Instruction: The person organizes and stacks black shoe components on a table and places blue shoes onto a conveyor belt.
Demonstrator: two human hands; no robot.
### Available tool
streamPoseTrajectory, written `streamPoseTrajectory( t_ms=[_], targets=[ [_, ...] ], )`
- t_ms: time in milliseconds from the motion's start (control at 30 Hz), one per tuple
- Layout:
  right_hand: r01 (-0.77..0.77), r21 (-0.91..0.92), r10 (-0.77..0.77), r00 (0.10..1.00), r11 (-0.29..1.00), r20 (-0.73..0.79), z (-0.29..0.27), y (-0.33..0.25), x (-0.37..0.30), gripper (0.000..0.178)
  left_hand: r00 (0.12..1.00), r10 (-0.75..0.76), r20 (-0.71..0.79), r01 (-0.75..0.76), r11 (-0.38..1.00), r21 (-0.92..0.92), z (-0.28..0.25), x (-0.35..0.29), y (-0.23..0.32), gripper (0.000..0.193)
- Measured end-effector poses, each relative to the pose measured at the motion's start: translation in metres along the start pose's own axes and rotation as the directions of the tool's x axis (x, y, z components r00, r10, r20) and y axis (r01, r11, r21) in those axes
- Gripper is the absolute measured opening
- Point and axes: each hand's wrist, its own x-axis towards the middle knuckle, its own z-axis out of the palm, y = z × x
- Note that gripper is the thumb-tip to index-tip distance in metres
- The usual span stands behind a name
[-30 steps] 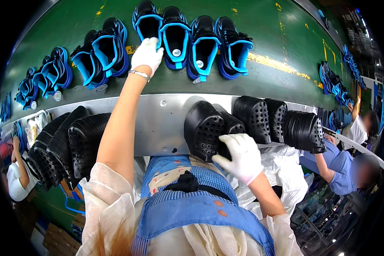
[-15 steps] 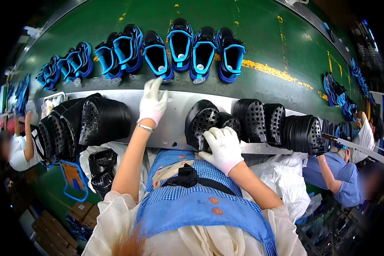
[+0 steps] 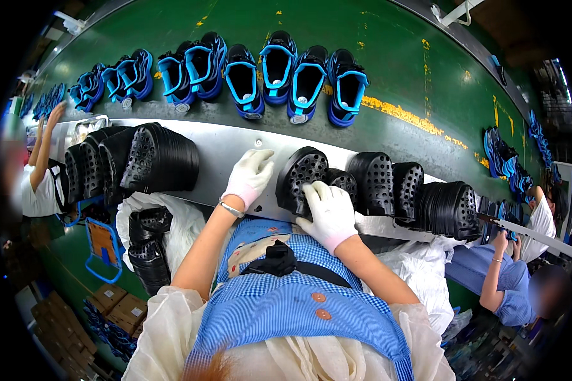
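Observation:
My right hand (image 3: 329, 216), in a white glove, has its fingers closed on the edge of a black perforated shoe insert (image 3: 302, 170). This insert fronts a nested stack on the metal ledge (image 3: 225, 149). A smaller stack of black inserts (image 3: 343, 180) stands against it, partly behind my fingers. To the left, my gloved left hand (image 3: 250, 179) hovers over the ledge, fingers apart and holding nothing. Beyond the ledge, several black and blue sneakers (image 3: 276, 66) stand in a row on the green belt, their openings facing me.
Larger insert stacks (image 3: 162, 159) lie at the left end of the ledge; others (image 3: 372, 184) line its right side. White plastic bags (image 3: 419, 273) hang below. A co-worker in blue (image 3: 499, 279) sits at right, another in white (image 3: 41, 190) at left. Cardboard boxes (image 3: 124, 311) are at lower left.
My left hand has drawn back from beside the sneakers toward me and the middle insert stack. My right hand stays at the same insert. The sneakers have shifted slightly in view.

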Motion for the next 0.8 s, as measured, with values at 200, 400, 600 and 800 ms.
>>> streamPoseTrajectory(
  t_ms=[200,400,600,800],
  targets=[
    [-0.011,-0.03,0.016,0.987,0.999,0.159,0.004,0.001,0.008,0.059,0.997,0.008,0.071,-0.009,1.0,0.01,0.006,0.0,0.011,0.027],
    [0.031,0.078,-0.037,0.996,0.996,0.081,-0.041,-0.006,0.01,0.061,0.999,0.03,0.028,-0.027,0.995,-0.1,-0.009,0.005,0.021,0.029],
    [0.094,0.299,-0.105,0.994,0.95,0.023,-0.074,-0.032,0.034,0.064,0.697,0.105,0.71,0.714,-0.007,-0.7,-0.024,0.016,0.052,0.043],
    [-0.107,0.454,0.05,0.989,0.885,0.136,-0.051,-0.026,0.064,0.069,0.922,-0.015,0.386,0.385,0.107,-0.917,-0.039,0.026,0.043,0.054]
  ],
)
